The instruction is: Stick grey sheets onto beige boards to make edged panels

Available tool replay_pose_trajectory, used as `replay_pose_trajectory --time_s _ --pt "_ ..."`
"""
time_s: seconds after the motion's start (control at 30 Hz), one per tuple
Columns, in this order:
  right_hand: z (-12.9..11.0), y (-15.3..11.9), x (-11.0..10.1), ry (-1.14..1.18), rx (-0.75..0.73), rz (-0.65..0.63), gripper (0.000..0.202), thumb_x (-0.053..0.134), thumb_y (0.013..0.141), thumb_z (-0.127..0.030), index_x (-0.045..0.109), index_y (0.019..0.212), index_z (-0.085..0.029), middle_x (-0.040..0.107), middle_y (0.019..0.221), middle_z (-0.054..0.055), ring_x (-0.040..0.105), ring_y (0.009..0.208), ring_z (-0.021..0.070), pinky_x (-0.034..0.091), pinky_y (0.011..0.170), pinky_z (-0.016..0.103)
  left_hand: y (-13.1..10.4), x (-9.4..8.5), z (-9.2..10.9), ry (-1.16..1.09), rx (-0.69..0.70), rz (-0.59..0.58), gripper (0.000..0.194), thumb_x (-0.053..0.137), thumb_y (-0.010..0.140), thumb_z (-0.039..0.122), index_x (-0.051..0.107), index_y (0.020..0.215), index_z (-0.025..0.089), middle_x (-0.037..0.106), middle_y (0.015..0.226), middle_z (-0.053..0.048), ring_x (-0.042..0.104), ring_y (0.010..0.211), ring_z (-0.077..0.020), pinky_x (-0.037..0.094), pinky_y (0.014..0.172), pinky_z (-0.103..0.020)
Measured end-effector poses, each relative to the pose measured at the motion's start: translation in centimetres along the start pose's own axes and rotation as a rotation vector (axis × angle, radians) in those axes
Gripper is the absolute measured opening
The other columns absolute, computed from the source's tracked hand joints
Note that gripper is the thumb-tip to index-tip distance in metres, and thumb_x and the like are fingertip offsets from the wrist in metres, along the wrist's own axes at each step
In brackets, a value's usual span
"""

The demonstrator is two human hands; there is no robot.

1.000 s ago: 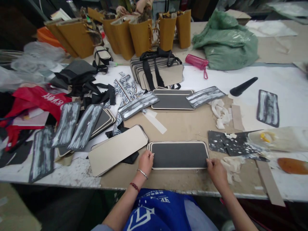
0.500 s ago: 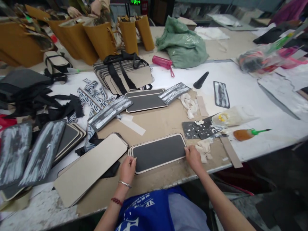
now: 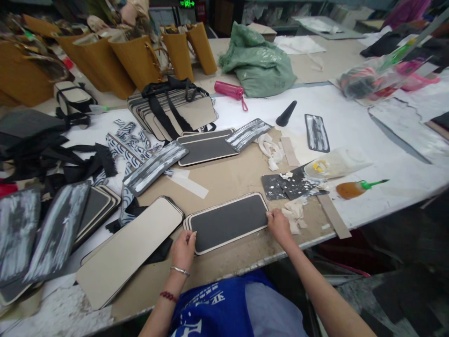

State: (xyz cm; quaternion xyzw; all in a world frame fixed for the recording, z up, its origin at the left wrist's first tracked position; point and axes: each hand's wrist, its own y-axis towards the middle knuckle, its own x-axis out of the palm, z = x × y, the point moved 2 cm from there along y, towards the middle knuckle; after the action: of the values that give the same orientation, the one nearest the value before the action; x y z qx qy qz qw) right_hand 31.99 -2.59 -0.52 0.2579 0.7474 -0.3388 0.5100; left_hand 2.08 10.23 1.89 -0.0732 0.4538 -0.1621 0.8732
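In front of me lies a small stack of rounded rectangular panels; the dark grey panel [image 3: 229, 222] with a beige border is on top. My left hand [image 3: 183, 248] pinches that panel at its near left corner. At the right end, my right hand [image 3: 279, 228] grips its edge between thumb and fingers. Left of the stack, a pile of beige panels [image 3: 131, 252] lies at a slant. A crumpled cream cloth [image 3: 294, 215] sits just beyond my right hand. Glue-spattered dark boards [image 3: 286, 185] lie behind it.
An orange bottle [image 3: 351, 189] with a green nozzle lies at right. White-smeared strips [image 3: 156, 166] rest farther back. A strapped bundle of panels [image 3: 175, 110], a pink cylinder [image 3: 228, 89] and a green sack [image 3: 257, 63] stand behind. Mustard bags [image 3: 135, 58] line the far left, near another person's hands.
The scene has shifted slightly left in view as the camera turned. Both hands keep nearly the same places on the dark grey panel.
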Motion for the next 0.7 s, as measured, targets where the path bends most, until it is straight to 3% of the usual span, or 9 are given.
replay_pose_trajectory --time_s 0.57,0.63,0.7 --pt "-0.3 0.4 -0.8 -0.068 0.021 -0.082 0.021 0.043 0.085 -0.027 0.059 0.081 -0.014 0.063 0.076 0.008 0.057 0.069 0.0176 0.03 0.057 0.024 0.0 0.8 -1.1 -0.086 0.016 0.079 0.017 0.049 0.074 0.031 0.048 0.062 0.019 0.055 0.057 0.001 0.054 0.055 -0.0154 0.041 0.057 -0.026" --pt "-0.3 0.4 -0.9 -0.076 0.016 -0.083 0.021 0.043 0.086 -0.027 0.059 0.081 -0.014 0.063 0.075 0.008 0.057 0.069 0.0176 0.03 0.057 0.024 -0.2 0.8 -1.4 -0.079 0.028 0.117 0.014 0.05 0.075 0.031 0.049 0.068 0.019 0.055 0.061 0.0 0.054 0.058 -0.0162 0.043 0.058 -0.027" --pt "-0.4 0.4 -0.9 -0.084 0.009 -0.082 0.021 0.043 0.086 -0.027 0.058 0.081 -0.013 0.062 0.075 0.008 0.056 0.069 0.0177 0.03 0.056 0.024 -0.5 0.8 -1.0 -0.018 0.126 0.217 0.015 0.048 0.079 0.031 0.052 0.078 0.017 0.056 0.069 -0.004 0.055 0.066 -0.0187 0.046 0.064 -0.031"
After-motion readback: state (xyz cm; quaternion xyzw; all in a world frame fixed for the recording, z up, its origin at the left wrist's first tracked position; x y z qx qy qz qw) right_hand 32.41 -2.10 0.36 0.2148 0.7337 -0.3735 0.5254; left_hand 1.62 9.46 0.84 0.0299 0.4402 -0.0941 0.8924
